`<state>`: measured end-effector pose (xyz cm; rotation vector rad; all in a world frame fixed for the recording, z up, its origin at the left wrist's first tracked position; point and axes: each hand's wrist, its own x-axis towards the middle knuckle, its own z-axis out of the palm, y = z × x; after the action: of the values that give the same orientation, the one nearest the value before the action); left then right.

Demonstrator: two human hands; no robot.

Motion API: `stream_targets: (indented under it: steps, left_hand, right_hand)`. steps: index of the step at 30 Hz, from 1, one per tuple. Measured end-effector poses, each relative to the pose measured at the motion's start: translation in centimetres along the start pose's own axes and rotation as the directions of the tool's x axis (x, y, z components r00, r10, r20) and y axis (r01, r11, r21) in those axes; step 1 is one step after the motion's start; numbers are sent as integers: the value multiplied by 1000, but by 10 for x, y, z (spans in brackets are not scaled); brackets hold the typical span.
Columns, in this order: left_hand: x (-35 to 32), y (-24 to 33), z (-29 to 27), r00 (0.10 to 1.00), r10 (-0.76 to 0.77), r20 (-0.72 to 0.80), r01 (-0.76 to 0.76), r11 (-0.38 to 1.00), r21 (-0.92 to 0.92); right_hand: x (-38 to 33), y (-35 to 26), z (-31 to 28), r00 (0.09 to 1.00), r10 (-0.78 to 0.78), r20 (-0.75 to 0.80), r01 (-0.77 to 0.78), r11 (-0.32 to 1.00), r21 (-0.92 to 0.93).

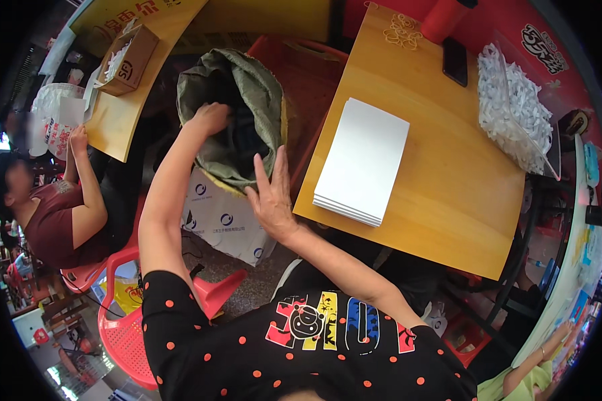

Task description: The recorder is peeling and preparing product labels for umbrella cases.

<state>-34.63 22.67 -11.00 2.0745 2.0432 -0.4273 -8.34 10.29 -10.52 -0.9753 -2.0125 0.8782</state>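
Observation:
A grey-green woven sack point(261, 83) stands with its mouth wide, the rim folded outward, and dark contents deep inside that I cannot make out. My left hand point(211, 119) reaches into the mouth, its fingers curled and the fingertips hidden; what they hold, if anything, does not show. At the sack's near right rim is my right hand point(273, 204), with fingers spread and nothing gripped. A neat stack of white paper sheets or cards point(362, 157) lies on the wooden table point(448, 194) to the right.
The table also bears rubber bands point(401, 32), a black phone point(455, 61), a red cylinder point(443, 20) and a clear bin of white paper strips point(515, 110). Below the sack sits a white printed package point(227, 224). A seated person point(60, 214) works at the left table; red chairs point(124, 334) stand nearby.

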Motion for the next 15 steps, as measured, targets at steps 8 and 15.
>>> stream_targets:
  steps: [8, 15]
  left_hand:
    - [-112, 38, -56, 931, 135, 338, -85, 984, -159]
    - [-139, 1, 50, 965, 216, 148, -251, 924, 289]
  right_hand:
    - [1, 17, 24, 985, -168, -29, 167, 985, -31]
    - [34, -17, 30, 972, -143, -187, 122, 986, -116]
